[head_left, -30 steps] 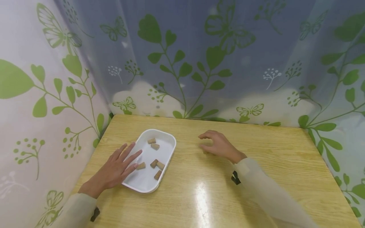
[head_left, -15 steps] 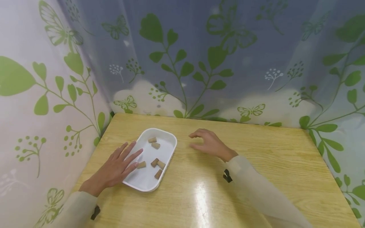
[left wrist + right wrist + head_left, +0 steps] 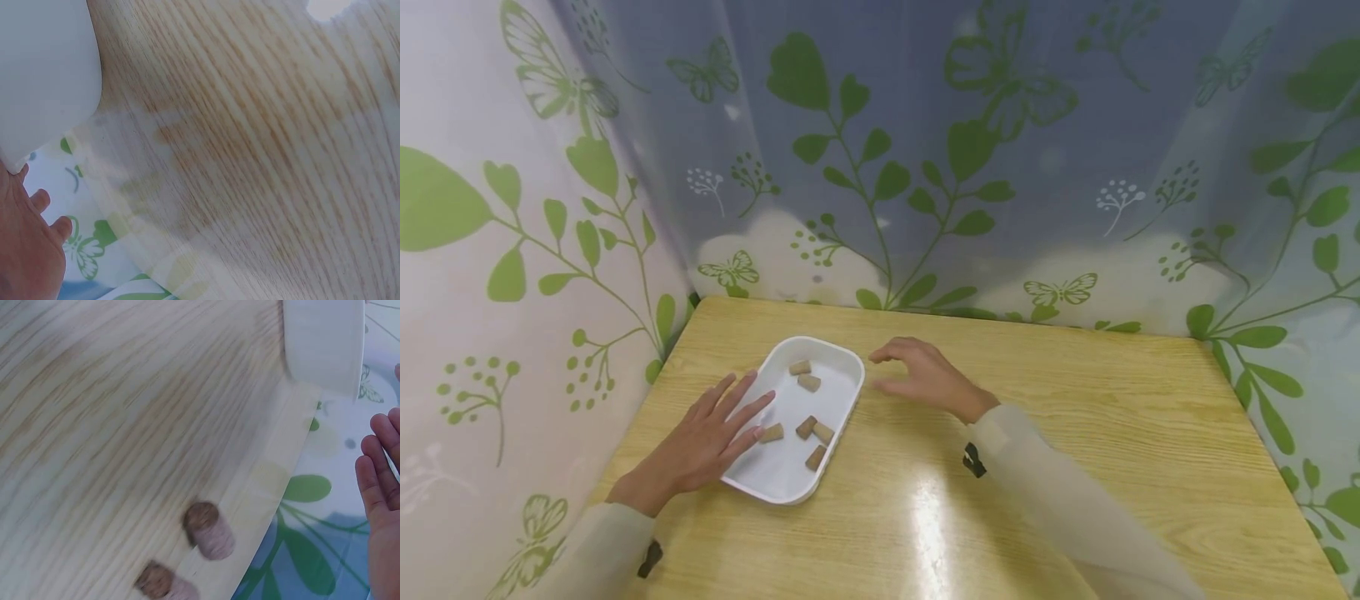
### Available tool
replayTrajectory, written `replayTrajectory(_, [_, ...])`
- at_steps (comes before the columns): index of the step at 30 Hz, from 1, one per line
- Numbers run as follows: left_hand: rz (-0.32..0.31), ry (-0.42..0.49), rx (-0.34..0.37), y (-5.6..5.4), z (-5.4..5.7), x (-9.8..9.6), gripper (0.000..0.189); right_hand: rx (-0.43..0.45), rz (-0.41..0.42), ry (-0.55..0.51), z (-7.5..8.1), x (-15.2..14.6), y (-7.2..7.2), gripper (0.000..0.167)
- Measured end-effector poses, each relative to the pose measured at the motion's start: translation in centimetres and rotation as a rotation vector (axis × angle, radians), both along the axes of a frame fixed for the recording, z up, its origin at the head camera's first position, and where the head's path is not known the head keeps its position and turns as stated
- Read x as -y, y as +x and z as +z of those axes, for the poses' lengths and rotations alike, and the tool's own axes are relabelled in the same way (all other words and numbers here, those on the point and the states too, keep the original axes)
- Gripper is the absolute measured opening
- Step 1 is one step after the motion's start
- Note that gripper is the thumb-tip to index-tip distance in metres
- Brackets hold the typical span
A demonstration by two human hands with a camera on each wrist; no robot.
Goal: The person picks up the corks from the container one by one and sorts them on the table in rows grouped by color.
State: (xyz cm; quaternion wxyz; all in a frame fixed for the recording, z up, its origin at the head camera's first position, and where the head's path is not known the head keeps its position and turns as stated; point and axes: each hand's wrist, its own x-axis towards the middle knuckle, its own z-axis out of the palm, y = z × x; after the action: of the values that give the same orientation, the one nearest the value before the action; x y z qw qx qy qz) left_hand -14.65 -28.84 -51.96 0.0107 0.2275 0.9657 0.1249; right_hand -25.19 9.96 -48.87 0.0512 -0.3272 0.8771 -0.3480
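Note:
A white rectangular tray (image 3: 778, 492) stands on the left of the table, with several cork stoppers (image 3: 808, 383) scattered inside. My left hand (image 3: 703, 437) lies across the tray's left rim, fingers spread and straight. Just right of the tray's far right corner hovers my right hand (image 3: 921, 375), thumb apart from the gently bent fingers and nothing visible between them. In the right wrist view, two cork stoppers (image 3: 212, 531) lie on the table near its edge, apart from the hand; the head view does not show them.
The pale wooden table (image 3: 1075, 392) meets a leaf-and-butterfly printed curtain (image 3: 910, 167) at its far side. The same print hangs on the left and right. A bright light reflection marks the table's front middle.
My right hand has moved left across the table toward the tray, keeping its bent fingers. The left hand, the tray and the corks inside have stayed in place.

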Motion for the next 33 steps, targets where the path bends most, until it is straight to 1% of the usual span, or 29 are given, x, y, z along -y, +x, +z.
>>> replayTrajectory(6, [-0.007, 0.002, -0.024, 0.1, 0.1, -0.1, 0.058, -0.002, 0.026, -0.008, 0.1, 1.5, 0.1, 0.043])
replayTrajectory(9, [-0.005, -0.003, -0.016, 0.1, 0.0, 0.0, 0.059, -0.007, 0.034, 0.000, 0.0, 2.1, 0.2, 0.044])
replayTrajectory(16, [0.004, -0.013, 0.016, -0.1, 0.0, 0.1, 0.060, -0.049, 0.068, 0.030, 0.1, 3.8, 0.5, 0.042])
replayTrajectory(20, [0.004, -0.013, 0.013, -0.1, 0.0, 0.1, 0.060, -0.024, 0.090, 0.036, 0.0, 4.7, 0.7, 0.044])
replayTrajectory(25, [0.010, -0.016, 0.024, -0.1, 0.1, 0.1, 0.060, 0.022, 0.096, 0.027, -0.3, 5.6, 1.0, 0.045])
replayTrajectory(28, [0.012, -0.019, 0.031, -0.1, 0.0, 0.1, 0.060, 0.025, 0.100, 0.035, -0.7, 6.0, 1.0, 0.046])
replayTrajectory(33, [0.009, -0.017, 0.020, -0.1, -0.1, 0.2, 0.060, 0.019, 0.091, 0.047, -1.0, 6.6, 1.1, 0.048])
